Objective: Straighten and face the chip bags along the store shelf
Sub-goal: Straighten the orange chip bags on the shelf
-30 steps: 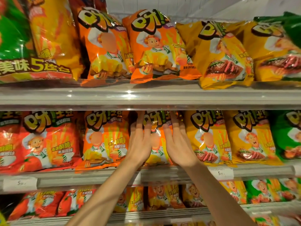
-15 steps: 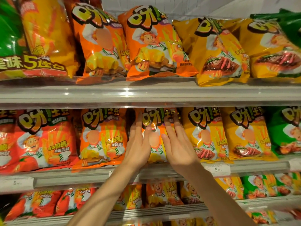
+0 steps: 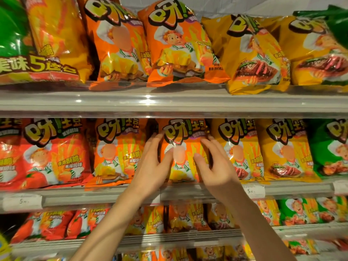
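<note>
An orange chip bag [image 3: 183, 168] stands upright on the middle shelf [image 3: 94, 196], facing front. My left hand [image 3: 152, 166] holds its left edge, thumb on the front and fingers reaching in beside a matching orange bag [image 3: 114, 151]. At the bag's right edge is my right hand [image 3: 216, 166]. Its fingers curl at the gap next to a yellow bag [image 3: 237, 147], and its thumb lies on the front.
Red bags [image 3: 50, 153] stand at the left of the row, another yellow bag [image 3: 282, 149] and a green bag [image 3: 331, 147] at the right. The top shelf [image 3: 169, 102] carries larger leaning bags. Price tags [image 3: 252, 191] sit on the rail. More bags fill the lower shelf [image 3: 169, 238].
Both hands lay flat together on the bag's front; they have spread apart to its left and right edges, with fingers now curving round the sides.
</note>
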A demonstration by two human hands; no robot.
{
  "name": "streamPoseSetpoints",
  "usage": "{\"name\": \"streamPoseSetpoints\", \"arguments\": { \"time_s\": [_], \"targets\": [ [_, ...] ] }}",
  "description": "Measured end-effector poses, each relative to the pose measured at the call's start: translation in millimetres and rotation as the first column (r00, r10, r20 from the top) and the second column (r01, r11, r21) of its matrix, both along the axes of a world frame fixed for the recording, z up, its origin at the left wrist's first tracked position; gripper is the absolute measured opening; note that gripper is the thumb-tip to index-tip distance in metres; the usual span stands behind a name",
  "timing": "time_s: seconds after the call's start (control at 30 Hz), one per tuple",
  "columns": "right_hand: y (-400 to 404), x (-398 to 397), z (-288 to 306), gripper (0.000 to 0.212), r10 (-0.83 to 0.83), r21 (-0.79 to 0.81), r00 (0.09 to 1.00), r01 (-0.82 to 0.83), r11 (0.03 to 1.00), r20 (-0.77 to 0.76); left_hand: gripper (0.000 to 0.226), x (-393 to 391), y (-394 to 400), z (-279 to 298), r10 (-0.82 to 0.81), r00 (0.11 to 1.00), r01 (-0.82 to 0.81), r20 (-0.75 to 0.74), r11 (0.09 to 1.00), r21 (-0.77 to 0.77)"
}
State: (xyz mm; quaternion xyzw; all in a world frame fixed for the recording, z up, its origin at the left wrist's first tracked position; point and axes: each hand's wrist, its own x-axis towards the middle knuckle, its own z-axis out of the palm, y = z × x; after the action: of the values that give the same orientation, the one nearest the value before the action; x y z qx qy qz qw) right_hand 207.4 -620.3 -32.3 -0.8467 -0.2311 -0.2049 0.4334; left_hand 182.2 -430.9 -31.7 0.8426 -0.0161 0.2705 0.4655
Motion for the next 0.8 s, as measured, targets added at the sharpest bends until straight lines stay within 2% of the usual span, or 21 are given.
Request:
{"name": "streamPoseSetpoints", "arguments": {
  "time_s": [0.07,0.13,0.3,0.37,0.5,0.63,0.8],
  "targets": [
    [-8,-12,-6,0.038,-0.03,0.118,0.999,0.026,0.993,0.026,0.048,-21,5,-1,-0.02,1.0,0.02,0.016,1.0,-0.014],
    [-16,-26,-10,0.03,-0.047,0.201,0.997,0.06,0.978,-0.068,0.038,-44,5,-3,-0.016,0.999,0.018,0.03,0.999,-0.049],
    [-36,-53,-41,0.016,0.049,0.165,0.963,-0.005,0.986,-0.266,0.02,-90,4,-18,-0.017,0.997,0.007,-0.077,0.992,-0.127],
    [-39,-60,-56,0.01,0.059,0.152,0.926,-0.002,0.988,-0.373,0.017,-104,6,-34,0.009,0.991,-0.029,-0.13,0.987,-0.157],
    [-45,-67,-72,0.011,0.082,0.143,0.876,-0.015,0.99,-0.475,0.017,-125,11,-62,0.059,0.967,-0.125,-0.249,0.958,-0.258],
    [-44,-74,-77,0.014,0.09,0.164,0.853,-0.006,0.986,-0.514,0.018,-138,19,-75,0.089,0.947,-0.197,-0.31,0.921,-0.337],
    [-29,-83,-79,0.012,0.045,0.202,0.842,0.077,0.976,-0.538,0.022,-139,46,-71,0.051,0.952,-0.162,-0.303,0.921,-0.355]
  ]
}}
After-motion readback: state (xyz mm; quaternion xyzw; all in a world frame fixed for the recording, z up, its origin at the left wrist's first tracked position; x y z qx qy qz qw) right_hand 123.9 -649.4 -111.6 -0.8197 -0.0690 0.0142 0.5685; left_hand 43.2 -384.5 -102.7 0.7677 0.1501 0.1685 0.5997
